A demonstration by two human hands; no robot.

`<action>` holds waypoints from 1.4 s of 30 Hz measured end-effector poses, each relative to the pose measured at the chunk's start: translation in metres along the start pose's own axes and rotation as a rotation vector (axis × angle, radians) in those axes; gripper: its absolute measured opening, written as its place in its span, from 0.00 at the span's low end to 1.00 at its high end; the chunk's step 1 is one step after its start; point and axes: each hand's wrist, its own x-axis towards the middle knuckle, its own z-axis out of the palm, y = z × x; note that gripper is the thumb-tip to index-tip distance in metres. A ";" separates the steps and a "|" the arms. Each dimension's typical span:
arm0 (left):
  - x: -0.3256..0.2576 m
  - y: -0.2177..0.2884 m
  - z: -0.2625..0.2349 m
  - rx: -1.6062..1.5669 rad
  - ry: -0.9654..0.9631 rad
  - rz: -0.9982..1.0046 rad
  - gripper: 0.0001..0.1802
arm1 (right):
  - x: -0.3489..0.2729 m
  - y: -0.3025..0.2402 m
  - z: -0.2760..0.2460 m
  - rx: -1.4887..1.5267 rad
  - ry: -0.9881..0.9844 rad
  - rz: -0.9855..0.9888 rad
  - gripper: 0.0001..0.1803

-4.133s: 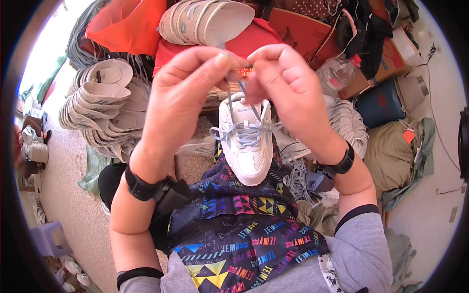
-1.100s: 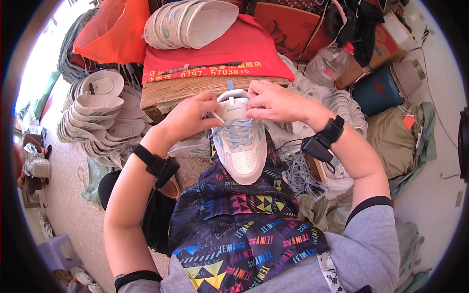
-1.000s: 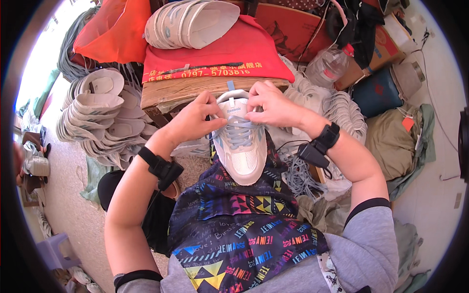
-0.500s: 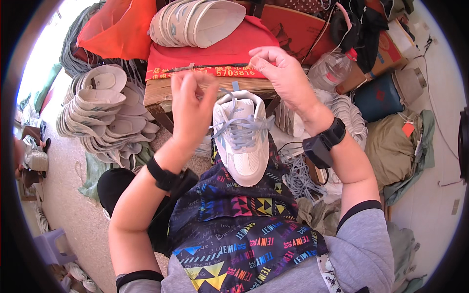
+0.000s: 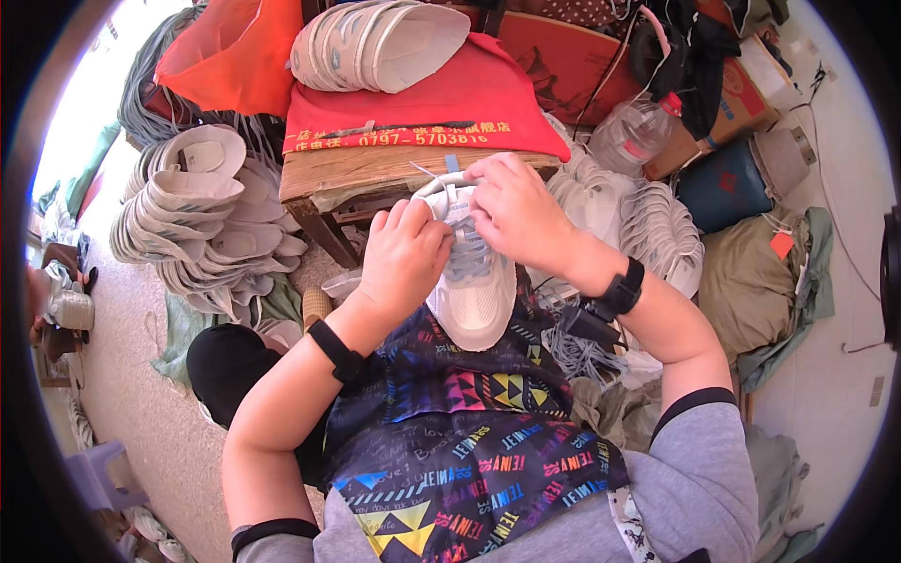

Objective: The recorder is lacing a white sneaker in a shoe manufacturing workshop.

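A white low-cut sneaker [image 5: 469, 314] with grey-blue trim rests toe toward me on my aproned lap, its heel against the wooden bench. A grey-blue shoelace [image 5: 466, 258] runs through its eyelets, and one thin lace end stands up above the collar. My left hand [image 5: 405, 255] is closed at the left row of eyelets, fingertips pinching the lace near the tongue. On the other side, my right hand [image 5: 518, 214] is closed over the upper eyelets and collar, thumb and fingers pinched on the lace. Its fingers hide most of what they grip.
Stacked shoe uppers [image 5: 375, 47] lie on a red cloth [image 5: 422, 117] over the wooden bench [image 5: 328, 178], beside a thin dark tool [image 5: 404, 129]. More uppers [image 5: 188, 211] are piled at left. Loose laces [image 5: 587, 347], a plastic bottle [image 5: 638, 131] and white shoes [image 5: 662, 225] sit at right.
Both hands have come down and inward from above the bench onto the sneaker's upper eyelets. The fingers now pinch at the lacing, and the loose lace loops are mostly covered.
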 end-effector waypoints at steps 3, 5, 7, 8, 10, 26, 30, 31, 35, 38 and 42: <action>0.000 -0.008 0.009 -0.119 0.017 -0.020 0.06 | 0.005 0.011 0.007 0.085 -0.005 0.021 0.07; 0.000 -0.009 -0.002 -0.318 -0.121 -0.163 0.05 | 0.005 0.013 0.002 0.116 -0.056 0.043 0.08; 0.001 -0.014 -0.013 -0.518 -0.262 -0.305 0.04 | 0.004 0.013 -0.003 0.146 -0.107 0.068 0.09; 0.003 -0.017 -0.018 -0.464 -0.309 -0.286 0.04 | 0.002 0.014 -0.006 0.182 -0.122 0.071 0.10; 0.002 -0.021 -0.018 -0.294 -0.272 -0.135 0.04 | 0.001 0.013 -0.008 0.218 -0.135 0.077 0.11; -0.002 -0.021 -0.007 -0.587 -0.262 -0.278 0.07 | -0.003 0.016 -0.005 0.253 -0.138 0.099 0.09; 0.000 -0.030 -0.008 -0.154 -0.126 0.094 0.08 | -0.005 0.014 -0.010 0.236 -0.133 0.065 0.07; 0.000 -0.029 -0.007 -0.129 -0.103 0.087 0.08 | -0.005 0.015 -0.013 0.236 -0.132 0.066 0.07; -0.007 -0.022 -0.003 -0.204 -0.129 -0.098 0.08 | -0.003 0.014 -0.025 0.302 -0.184 0.084 0.07; -0.007 -0.021 -0.004 -0.230 -0.130 -0.166 0.08 | 0.001 0.014 -0.040 0.385 -0.215 0.152 0.07; -0.011 -0.028 -0.003 -0.226 -0.108 -0.234 0.07 | -0.003 0.023 -0.043 0.426 -0.276 0.124 0.08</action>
